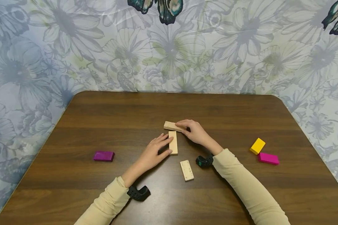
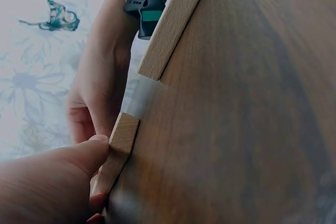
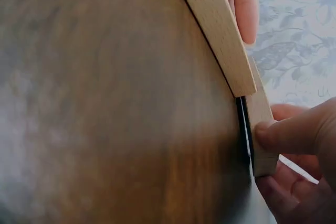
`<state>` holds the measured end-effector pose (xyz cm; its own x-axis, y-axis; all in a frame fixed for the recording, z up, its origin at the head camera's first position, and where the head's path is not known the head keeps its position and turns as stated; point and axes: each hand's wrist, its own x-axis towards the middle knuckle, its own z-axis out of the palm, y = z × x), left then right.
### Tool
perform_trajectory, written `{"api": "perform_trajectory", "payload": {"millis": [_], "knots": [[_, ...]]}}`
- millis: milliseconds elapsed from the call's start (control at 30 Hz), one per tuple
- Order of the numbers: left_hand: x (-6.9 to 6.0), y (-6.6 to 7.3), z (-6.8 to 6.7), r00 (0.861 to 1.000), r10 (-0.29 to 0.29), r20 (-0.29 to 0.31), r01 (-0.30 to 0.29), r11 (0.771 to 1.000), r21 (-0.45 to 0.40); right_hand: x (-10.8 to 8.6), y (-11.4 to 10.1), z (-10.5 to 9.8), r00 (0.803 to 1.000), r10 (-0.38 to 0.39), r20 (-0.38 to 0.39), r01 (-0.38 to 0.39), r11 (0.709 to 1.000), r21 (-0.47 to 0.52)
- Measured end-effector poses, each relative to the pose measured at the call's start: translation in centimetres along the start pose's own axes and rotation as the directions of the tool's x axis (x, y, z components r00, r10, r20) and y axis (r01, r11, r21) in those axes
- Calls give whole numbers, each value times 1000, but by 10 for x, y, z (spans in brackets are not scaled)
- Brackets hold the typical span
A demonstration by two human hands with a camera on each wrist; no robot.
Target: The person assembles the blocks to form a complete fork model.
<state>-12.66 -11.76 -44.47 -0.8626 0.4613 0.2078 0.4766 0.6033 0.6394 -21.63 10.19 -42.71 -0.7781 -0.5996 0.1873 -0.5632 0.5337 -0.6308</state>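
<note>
In the head view, two pale wooden blocks meet in a T-like layout near the table's middle. My left hand (image 1: 152, 153) holds the lengthwise wooden block (image 1: 173, 145), thumb near its close end and a finger across its top. My right hand (image 1: 195, 131) pinches the crosswise wooden block (image 1: 170, 126) by its right end, just beyond the other. The right wrist view shows the thumb (image 3: 278, 135) pressed on this crosswise block (image 3: 258, 111), whose side lies against or very near the end of the lengthwise block (image 3: 218, 32).
A third wooden block (image 1: 187, 170) lies loose nearer me, between the forearms. On the left is a purple block (image 1: 104, 156). A yellow block (image 1: 257, 146) and a magenta block (image 1: 268, 158) lie together at the right. The brown table (image 1: 73, 125) ends before a floral backdrop.
</note>
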Motion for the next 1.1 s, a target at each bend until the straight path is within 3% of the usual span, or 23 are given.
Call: {"api": "perform_trajectory", "payload": {"millis": [167,300,667,1100], "knots": [[0,0,0,1000,-1,3,1,1000,5,-1,2,0,999,-25,35,23,999,44],[0,0,0,1000,-7,8,7,1000,10,-2,4,2,1000,-22,21,20,996,85],[0,1,0,1000,-18,19,18,1000,16,-12,0,15,994,-106,26,105,994,32],[0,2,-1,1000,-6,12,6,1000,1,-13,1,18,995,-96,32,95,995,44]]}}
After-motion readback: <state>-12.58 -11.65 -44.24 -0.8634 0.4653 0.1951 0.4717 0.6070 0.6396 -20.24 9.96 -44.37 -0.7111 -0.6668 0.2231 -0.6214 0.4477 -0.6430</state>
